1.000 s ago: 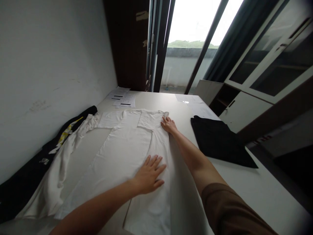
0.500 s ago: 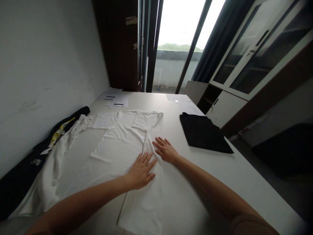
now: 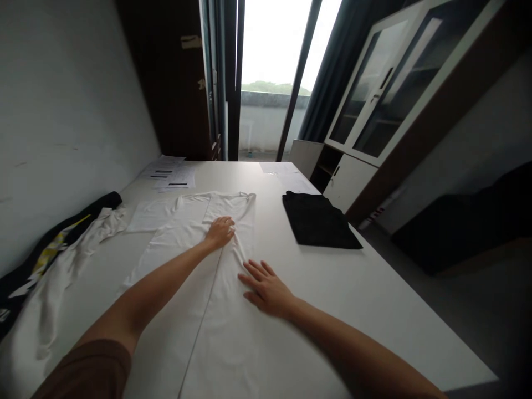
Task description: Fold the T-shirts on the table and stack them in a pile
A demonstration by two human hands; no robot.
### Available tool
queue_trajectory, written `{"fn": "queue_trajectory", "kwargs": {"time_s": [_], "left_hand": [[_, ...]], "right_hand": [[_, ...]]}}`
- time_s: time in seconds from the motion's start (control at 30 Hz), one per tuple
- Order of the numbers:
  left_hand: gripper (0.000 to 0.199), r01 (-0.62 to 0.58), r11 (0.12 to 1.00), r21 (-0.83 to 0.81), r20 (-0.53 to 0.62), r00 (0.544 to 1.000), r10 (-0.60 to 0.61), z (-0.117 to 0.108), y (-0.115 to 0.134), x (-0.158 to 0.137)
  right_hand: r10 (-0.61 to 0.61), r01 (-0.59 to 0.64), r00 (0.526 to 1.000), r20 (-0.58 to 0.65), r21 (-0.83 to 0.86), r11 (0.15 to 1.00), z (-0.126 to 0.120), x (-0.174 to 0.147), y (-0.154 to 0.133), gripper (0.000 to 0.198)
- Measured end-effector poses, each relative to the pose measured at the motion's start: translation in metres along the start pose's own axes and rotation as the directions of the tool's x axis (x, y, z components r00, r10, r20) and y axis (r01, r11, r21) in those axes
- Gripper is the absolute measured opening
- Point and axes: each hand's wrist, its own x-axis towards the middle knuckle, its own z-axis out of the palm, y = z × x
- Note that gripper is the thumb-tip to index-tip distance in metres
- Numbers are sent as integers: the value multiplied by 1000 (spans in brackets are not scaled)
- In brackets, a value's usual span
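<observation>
White shirt [image 3: 222,316] flat beneath both hands [image 3: 220,231] [image 3: 269,291], right at side edge

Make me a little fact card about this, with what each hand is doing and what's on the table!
Left hand: resting on the white shirt
Right hand: spread, fingers at the shirt's right edge
Table: white
Right side: folded black cloth
Left side: black garment with yellow marks, beside a pale garment
Far end: papers
</observation>
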Motion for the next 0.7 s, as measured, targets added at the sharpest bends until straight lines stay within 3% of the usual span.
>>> {"fn": "queue_trajectory", "kwargs": {"time_s": [0.2, 0.47, 0.57, 0.7], "left_hand": [[53, 155, 988, 12, 44, 987, -155, 16, -34, 73], [62, 387, 921, 53, 48, 920, -389, 11, -106, 106], [67, 412, 910, 46, 22, 911, -413, 8, -120, 113], [74, 431, 902, 9, -53, 901, -430, 8, -124, 122]], "right_hand": [[-3, 3, 1000, -10, -8, 1000, -7, -1, -3, 56], [0, 6, 995, -97, 64, 998, -5, 2, 10, 63], [86, -58, 975, -203, 138, 989, -3, 20, 32, 47], [204, -179, 938, -279, 112, 977, -7, 71, 71, 25]]}}
